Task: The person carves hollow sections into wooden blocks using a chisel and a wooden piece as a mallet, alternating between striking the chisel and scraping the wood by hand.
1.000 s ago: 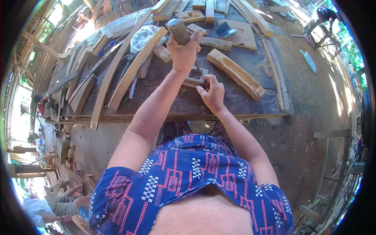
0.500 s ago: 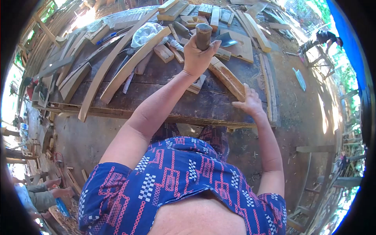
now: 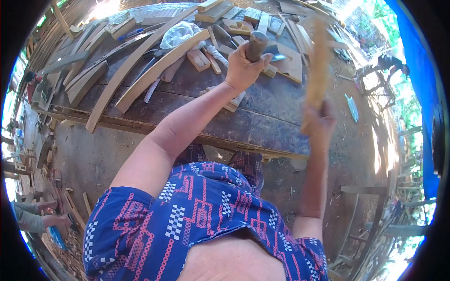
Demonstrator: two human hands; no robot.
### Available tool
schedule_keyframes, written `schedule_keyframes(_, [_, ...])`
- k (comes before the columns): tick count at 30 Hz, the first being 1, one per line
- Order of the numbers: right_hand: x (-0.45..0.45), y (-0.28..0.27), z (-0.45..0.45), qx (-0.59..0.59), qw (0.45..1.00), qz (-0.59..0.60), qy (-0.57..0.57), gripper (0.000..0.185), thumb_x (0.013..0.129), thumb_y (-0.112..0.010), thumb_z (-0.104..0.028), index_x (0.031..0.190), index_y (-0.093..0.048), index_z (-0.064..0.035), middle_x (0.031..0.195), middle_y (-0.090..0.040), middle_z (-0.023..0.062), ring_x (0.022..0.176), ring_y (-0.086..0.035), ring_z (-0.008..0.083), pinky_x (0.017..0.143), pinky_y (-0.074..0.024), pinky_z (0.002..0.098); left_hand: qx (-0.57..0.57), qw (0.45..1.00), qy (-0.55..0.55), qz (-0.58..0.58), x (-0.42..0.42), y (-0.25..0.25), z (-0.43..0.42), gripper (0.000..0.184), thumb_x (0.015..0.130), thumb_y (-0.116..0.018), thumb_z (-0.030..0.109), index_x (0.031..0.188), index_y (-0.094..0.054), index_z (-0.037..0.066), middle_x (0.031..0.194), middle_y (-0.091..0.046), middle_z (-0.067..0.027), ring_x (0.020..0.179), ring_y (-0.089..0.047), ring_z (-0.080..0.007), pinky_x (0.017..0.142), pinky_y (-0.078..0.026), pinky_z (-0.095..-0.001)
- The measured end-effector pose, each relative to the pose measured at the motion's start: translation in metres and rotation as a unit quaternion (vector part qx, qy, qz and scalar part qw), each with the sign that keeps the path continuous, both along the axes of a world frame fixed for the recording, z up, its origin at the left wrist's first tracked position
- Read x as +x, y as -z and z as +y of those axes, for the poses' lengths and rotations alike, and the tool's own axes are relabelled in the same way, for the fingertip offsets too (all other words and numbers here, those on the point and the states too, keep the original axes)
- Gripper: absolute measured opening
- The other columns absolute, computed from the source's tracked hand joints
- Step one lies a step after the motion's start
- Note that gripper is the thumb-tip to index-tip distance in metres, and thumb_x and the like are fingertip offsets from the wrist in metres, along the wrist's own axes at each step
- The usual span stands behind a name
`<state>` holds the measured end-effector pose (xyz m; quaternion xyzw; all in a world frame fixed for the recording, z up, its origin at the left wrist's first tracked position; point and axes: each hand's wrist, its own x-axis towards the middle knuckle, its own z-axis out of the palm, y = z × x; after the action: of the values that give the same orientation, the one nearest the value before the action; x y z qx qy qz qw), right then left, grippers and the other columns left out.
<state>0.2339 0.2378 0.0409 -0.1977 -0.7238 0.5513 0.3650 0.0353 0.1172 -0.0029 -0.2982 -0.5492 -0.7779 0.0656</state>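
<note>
My left hand is closed round the thick wooden handle of a chisel. Its shiny blade shows past my thumb, over a light wooden board on the bench. At the right, my right hand grips the lower end of a long wooden bar, raised upright and smeared by motion. A small wood block lies on the bench near my left wrist, partly hidden behind it.
Long curved wood pieces lie across the dark workbench, beside a clear plastic bag and several offcuts. Another person's hands show at the lower left. A second person is at the far right.
My right hand has lifted the wooden bar off the bench and swung it upright, to the right. My left hand still holds the chisel, shifted slightly right and down in view.
</note>
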Motion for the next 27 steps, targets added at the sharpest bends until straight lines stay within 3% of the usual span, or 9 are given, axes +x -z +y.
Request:
schedule_keyframes(6, [0.0,-0.089,-0.034,0.062,0.952,0.298,-0.024,0.041,0.073,-0.074,-0.012,0.107,-0.055,-0.0005,0.081,-0.059,0.0022,0.065,-0.053,0.0073,0.057,-0.0438,0.0252,-0.014,0.999,-0.014,0.029,0.004,-0.003,0.004,0.028,0.074,-0.078,0.02,0.089,-0.062,0.002,0.071,-0.062,-0.0018,0.065,-0.051,-0.0063,0.061,-0.047,-0.0247])
schedule_keyframes(8, [0.009,-0.087,-0.029,0.198,0.973,-0.083,-0.09,0.042,0.074,-0.074,-0.013,0.109,-0.054,-0.0017,0.08,-0.059,0.0033,0.063,-0.054,0.0081,0.052,-0.0427,0.0243,-0.002,1.0,0.002,0.019,0.006,-0.008,0.004,0.028,0.075,-0.078,0.02,0.089,-0.062,0.002,0.072,-0.063,-0.0026,0.065,-0.051,-0.0063,0.062,-0.047,-0.0251])
schedule_keyframes(11, [0.002,-0.102,-0.021,0.193,0.927,-0.284,-0.152,0.042,0.073,-0.074,-0.013,0.109,-0.054,-0.0018,0.078,-0.059,0.0042,0.06,-0.053,0.009,0.047,-0.0415,0.0241,-0.029,1.0,0.008,0.007,0.008,-0.007,0.0,0.028,0.075,-0.077,0.019,0.09,-0.062,0.001,0.073,-0.064,-0.0034,0.066,-0.052,-0.0063,0.063,-0.047,-0.0256])
schedule_keyframes(14, [0.004,-0.118,-0.015,0.202,0.971,-0.054,-0.113,0.043,0.072,-0.074,-0.012,0.109,-0.054,-0.0013,0.076,-0.058,0.0036,0.058,-0.053,0.0089,0.046,-0.0411,0.0238,-0.067,0.997,-0.017,0.02,0.006,-0.011,0.0,0.027,0.075,-0.077,0.018,0.091,-0.062,0.001,0.074,-0.064,-0.0035,0.067,-0.052,-0.0062,0.063,-0.048,-0.0257])
schedule_keyframes(17, [0.006,-0.136,-0.033,0.034,0.979,0.166,-0.11,0.04,0.073,-0.073,-0.016,0.106,-0.054,-0.0023,0.077,-0.059,0.0035,0.058,-0.055,0.0095,0.047,-0.0419,0.0244,-0.069,0.995,-0.038,0.054,0.006,-0.005,0.004,0.024,0.076,-0.076,0.016,0.089,-0.062,0.002,0.071,-0.062,-0.0002,0.065,-0.051,-0.0046,0.06,-0.046,-0.0235])
schedule_keyframes(18, [0.006,-0.126,-0.031,0.035,0.979,0.17,-0.11,0.04,0.073,-0.073,-0.016,0.106,-0.054,-0.0023,0.077,-0.059,0.0035,0.058,-0.055,0.0095,0.047,-0.0419,0.0244,-0.062,0.993,-0.048,0.084,0.004,-0.005,0.007,0.022,0.078,-0.077,0.015,0.088,-0.061,0.003,0.069,-0.06,0.0032,0.064,-0.05,-0.0028,0.057,-0.044,-0.0216])
schedule_keyframes(20, [0.007,-0.11,-0.027,0.338,0.929,-0.119,-0.091,0.037,0.074,-0.072,-0.016,0.105,-0.055,-0.0035,0.079,-0.06,0.0046,0.06,-0.056,0.0098,0.05,-0.0435,0.0252,-0.029,0.998,-0.012,0.063,0.004,-0.005,0.01,0.025,0.076,-0.077,0.018,0.088,-0.061,0.003,0.07,-0.061,-0.0014,0.064,-0.052,-0.0061,0.06,-0.046,-0.0244])
schedule_keyframes(23, [0.006,-0.107,-0.024,0.306,0.898,-0.29,-0.122,0.035,0.075,-0.071,-0.014,0.105,-0.054,-0.0038,0.08,-0.06,0.0038,0.061,-0.055,0.008,0.05,-0.0434,0.0251,-0.029,0.999,0.014,0.038,0.004,-0.006,0.009,0.029,0.074,-0.078,0.021,0.089,-0.061,0.002,0.071,-0.063,-0.0058,0.065,-0.054,-0.0096,0.063,-0.048,-0.0275])
schedule_keyframes(27, [0.012,-0.123,-0.026,0.118,0.985,-0.011,-0.122,0.033,0.075,-0.072,-0.013,0.102,-0.054,-0.0043,0.081,-0.06,0.0035,0.062,-0.055,0.0087,0.053,-0.0445,0.0256,-0.111,0.99,-0.048,0.074,0.004,-0.01,0.004,0.025,0.077,-0.077,0.017,0.088,-0.061,0.002,0.072,-0.061,0.0014,0.063,-0.051,-0.004,0.056,-0.044,-0.0224])
